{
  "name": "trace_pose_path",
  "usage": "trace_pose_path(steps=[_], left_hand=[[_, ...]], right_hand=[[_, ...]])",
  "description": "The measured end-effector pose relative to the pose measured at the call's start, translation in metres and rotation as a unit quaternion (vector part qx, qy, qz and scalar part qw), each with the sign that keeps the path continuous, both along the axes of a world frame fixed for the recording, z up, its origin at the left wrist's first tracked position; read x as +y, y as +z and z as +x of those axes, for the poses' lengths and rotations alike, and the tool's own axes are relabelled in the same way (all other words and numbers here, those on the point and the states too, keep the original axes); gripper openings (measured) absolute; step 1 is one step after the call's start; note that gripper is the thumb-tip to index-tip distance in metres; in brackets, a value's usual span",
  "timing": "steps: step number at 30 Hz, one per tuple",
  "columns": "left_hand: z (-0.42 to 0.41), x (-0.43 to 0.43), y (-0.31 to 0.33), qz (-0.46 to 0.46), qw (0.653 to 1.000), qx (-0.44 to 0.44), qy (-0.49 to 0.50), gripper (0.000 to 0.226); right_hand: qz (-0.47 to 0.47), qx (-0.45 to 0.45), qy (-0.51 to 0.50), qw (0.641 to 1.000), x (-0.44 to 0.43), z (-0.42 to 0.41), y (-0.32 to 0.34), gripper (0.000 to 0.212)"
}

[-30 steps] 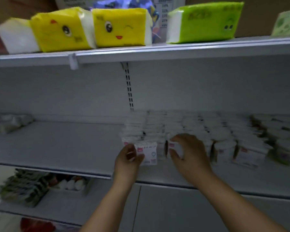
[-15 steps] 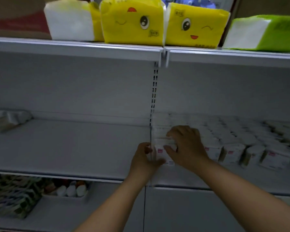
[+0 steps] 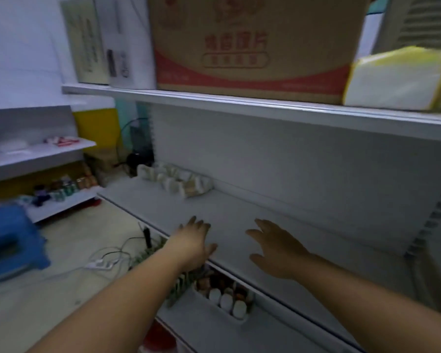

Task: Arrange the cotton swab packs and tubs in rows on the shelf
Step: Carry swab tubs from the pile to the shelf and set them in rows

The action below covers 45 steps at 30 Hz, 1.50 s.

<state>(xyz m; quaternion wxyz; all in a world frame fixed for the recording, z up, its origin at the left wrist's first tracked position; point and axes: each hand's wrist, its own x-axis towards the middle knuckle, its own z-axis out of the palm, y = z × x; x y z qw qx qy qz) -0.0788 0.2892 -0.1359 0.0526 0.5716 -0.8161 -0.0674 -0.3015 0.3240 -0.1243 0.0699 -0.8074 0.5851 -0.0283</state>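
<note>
Grey shelf [image 3: 239, 210], bare under both hands. Left hand [image 3: 192, 244] and right hand [image 3: 278, 248] reach in with fingers spread, holding nothing. Small packs [image 3: 176, 180] lie beyond the left hand.

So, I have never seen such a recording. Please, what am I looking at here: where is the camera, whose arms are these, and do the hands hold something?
There is no machine here. A person wears one wide-angle camera on the head, so this single picture looks forward and down along their own arms. The left hand and the right hand reach over a grey shelf with fingers spread, and both hold nothing. Far back on that shelf lies a cluster of small packs, too blurred to name. On the upper shelf stand a cardboard box and a tissue pack.
</note>
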Motion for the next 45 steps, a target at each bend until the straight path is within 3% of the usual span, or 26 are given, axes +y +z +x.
trace_pose_path(steps=[7, 13, 17, 22, 28, 29, 31, 32, 34, 36, 37, 41, 45], left_hand=[[0.099, -0.040, -0.039, -0.022, 0.995, 0.059, 0.072, 0.060], [0.141, -0.113, -0.032, 0.022, 0.990, 0.094, 0.099, 0.067], [0.170, -0.163, -0.025, 0.030, 0.985, 0.128, 0.111, 0.077], [0.186, -0.214, -0.034, 0.037, 0.976, 0.169, 0.133, 0.090], [0.171, -0.271, -0.052, 0.011, 0.950, 0.295, 0.096, 0.102], [0.169, -0.278, -0.054, 0.008, 0.947, 0.304, 0.101, 0.101], [0.164, -0.289, -0.057, -0.003, 0.942, 0.314, 0.117, 0.102], [0.162, -0.293, -0.058, -0.005, 0.940, 0.317, 0.128, 0.107], [0.161, -0.298, -0.062, 0.002, 0.932, 0.339, 0.130, 0.107], [0.161, -0.301, -0.066, 0.014, 0.920, 0.377, 0.104, 0.098], [0.162, -0.302, -0.067, 0.025, 0.911, 0.402, 0.090, 0.095], [0.162, -0.297, -0.067, 0.081, 0.869, 0.487, 0.024, 0.090], [0.163, -0.289, -0.067, 0.115, 0.839, 0.527, -0.078, 0.085]], right_hand=[[0.009, -0.010, 0.033, 0.999, -0.095, 0.056, -0.039, 0.065], [-0.111, -0.069, -0.028, 0.991, -0.193, 0.108, -0.049, 0.070], [-0.223, -0.083, 0.009, 0.971, -0.242, 0.137, -0.046, 0.072], [-0.271, -0.060, 0.024, 0.960, -0.271, 0.156, -0.056, 0.056], [-0.332, -0.023, 0.080, 0.939, -0.263, 0.158, -0.056, 0.035], [-0.323, -0.043, 0.062, 0.943, -0.255, 0.162, -0.056, 0.038], [-0.259, -0.184, -0.049, 0.947, -0.234, 0.179, -0.055, 0.038], [-0.216, -0.284, -0.131, 0.925, -0.225, 0.192, -0.055, 0.030], [-0.146, -0.490, -0.262, 0.818, -0.218, 0.212, -0.062, 0.010], [-0.137, -0.600, -0.347, 0.708, -0.213, 0.222, -0.069, 0.010], [-0.146, -0.622, -0.371, 0.674, -0.211, 0.223, -0.070, 0.012], [-0.187, -0.667, -0.408, 0.594, -0.205, 0.225, -0.064, 0.022], [-0.192, -0.664, -0.445, 0.570, -0.211, 0.229, -0.059, 0.025]])
